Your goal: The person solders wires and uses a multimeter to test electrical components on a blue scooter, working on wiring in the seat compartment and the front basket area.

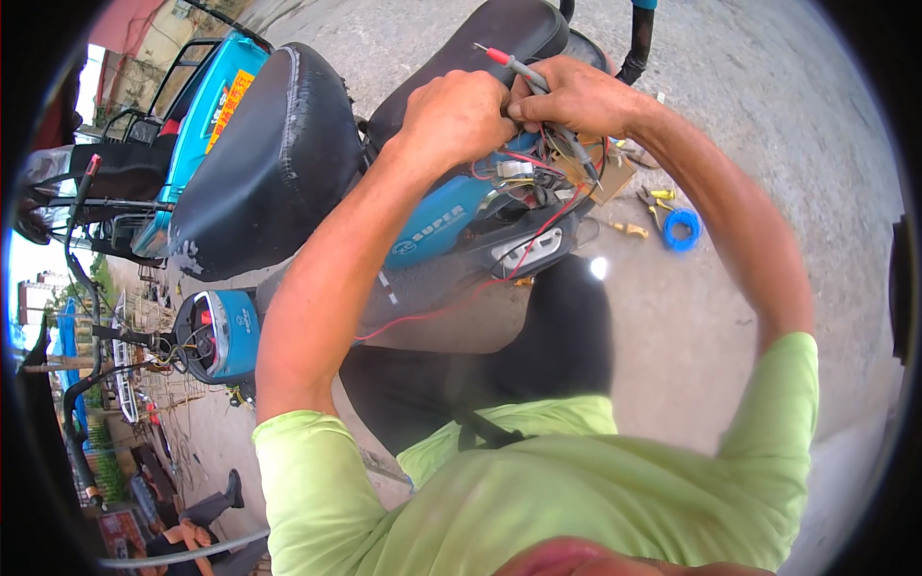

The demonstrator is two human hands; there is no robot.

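My right hand (pixel 567 101) has its fingers closed round a grey test probe (pixel 528 71) with a red tip and a metal point, which points up and left. A grey probe part (pixel 581 152) slants down from below it to a sharp tip. My left hand (pixel 461 115) is closed right beside my right, fingertips nearly touching; what it pinches is hidden. Below both hands are red, black and yellow wires with a white connector (pixel 514 169), above the blue scooter body (pixel 427 230). A brown board (pixel 615 178) lies beside the wires. The black seat (pixel 423 72) is behind my hands.
Pliers (pixel 653 204), blue tape roll (pixel 680 230) and yellow-handled tool (pixel 629 229) lie on the concrete at right. A loose seat (pixel 269 163), another blue vehicle (pixel 221 86) and handlebars with a blue housing (pixel 230 336) fill the left. A person (pixel 192 538) reclines at lower left.
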